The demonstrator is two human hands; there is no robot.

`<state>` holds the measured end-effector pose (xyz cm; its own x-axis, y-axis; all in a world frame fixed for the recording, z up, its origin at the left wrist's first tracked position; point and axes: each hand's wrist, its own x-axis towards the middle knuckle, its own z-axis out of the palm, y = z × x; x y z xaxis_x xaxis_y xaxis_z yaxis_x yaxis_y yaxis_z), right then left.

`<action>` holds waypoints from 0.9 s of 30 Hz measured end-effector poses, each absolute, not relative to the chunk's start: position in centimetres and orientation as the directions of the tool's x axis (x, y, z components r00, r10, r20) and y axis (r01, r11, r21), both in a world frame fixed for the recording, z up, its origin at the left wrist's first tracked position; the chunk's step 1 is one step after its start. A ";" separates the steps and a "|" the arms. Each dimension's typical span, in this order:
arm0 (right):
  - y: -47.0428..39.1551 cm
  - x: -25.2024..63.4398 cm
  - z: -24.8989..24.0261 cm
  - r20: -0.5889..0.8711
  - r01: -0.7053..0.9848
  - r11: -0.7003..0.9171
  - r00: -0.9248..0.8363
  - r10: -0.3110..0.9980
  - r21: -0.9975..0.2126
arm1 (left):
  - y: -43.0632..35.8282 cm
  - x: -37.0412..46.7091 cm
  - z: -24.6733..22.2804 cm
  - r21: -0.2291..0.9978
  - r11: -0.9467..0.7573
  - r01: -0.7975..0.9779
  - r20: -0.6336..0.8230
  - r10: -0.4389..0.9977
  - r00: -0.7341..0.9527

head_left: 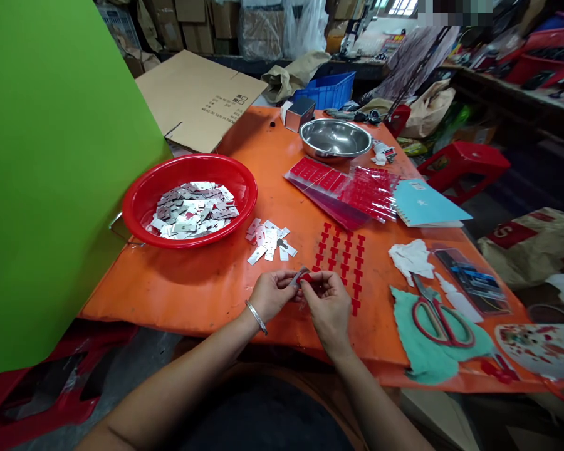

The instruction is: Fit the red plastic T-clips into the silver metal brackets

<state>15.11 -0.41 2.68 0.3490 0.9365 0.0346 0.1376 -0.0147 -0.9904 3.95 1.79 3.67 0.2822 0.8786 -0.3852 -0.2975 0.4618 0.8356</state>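
Both hands meet at the near edge of the orange table (207, 294).
Left hand (270, 293) pinches a small metal plate (297, 276); right hand (328, 302) fingertips pinch a red T-shaped sticker (305, 279) against it. Loose plates (269, 241) and sticker rows (341, 257) lie just beyond.

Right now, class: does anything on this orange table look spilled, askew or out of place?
Mostly orderly. One oddity: a small loose heap of metal tags lies on the orange table outside the red basin. The red pieces sit in neat rows; scissors rest on a green cloth.
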 end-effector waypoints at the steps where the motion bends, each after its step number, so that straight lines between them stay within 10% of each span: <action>1: -0.4 15.1 2.7 0.037 0.142 -0.015 0.352 0.935 -0.990 | 1.8 4.0 3.6 0.838 0.460 -0.294 -0.384 0.879 0.283; 27: -0.6 15.4 3.3 0.358 0.520 0.173 0.280 0.891 -0.837 | 1.7 4.2 3.1 0.838 0.424 -0.344 -0.382 0.905 0.186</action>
